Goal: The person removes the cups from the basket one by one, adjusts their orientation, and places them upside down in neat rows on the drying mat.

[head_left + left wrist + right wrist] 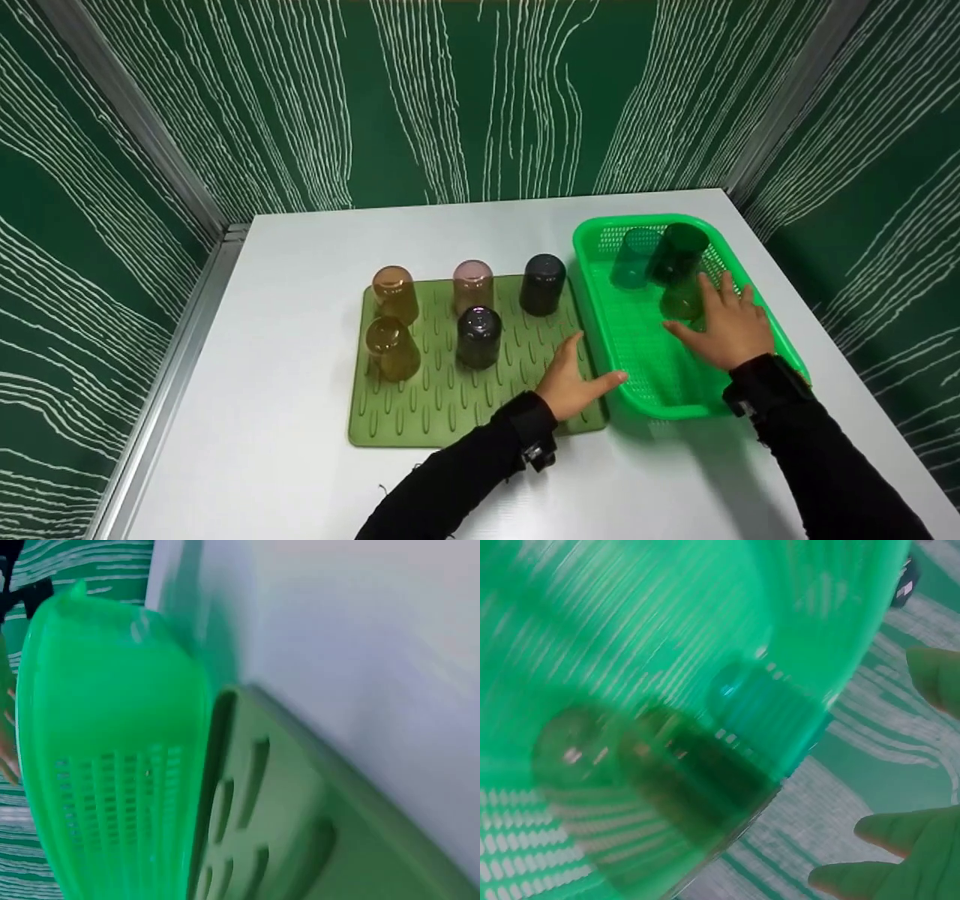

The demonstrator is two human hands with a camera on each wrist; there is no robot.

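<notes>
My right hand (727,330) is spread over the green basket (626,360), fingers apart, with nothing held. Just beyond its thumb and fingertips an amber cup (679,304) lies in the basket, partly hidden by the hand. Beside that cup are a dark cup (681,251) and a teal cup (636,259). The right wrist view, blurred, shows these cups against the basket wall, away from the fingers. My left hand (571,384) hovers at the right edge of the green drying mat (480,412), near the basket, its thumb and fingers apart and holding nothing.
Upside down on the mat stand two amber cups (394,349), a pink cup (473,283) and two dark cups (478,337). Mat and basket sit side by side on a white table (285,300). Green patterned panels (495,105) surround the table.
</notes>
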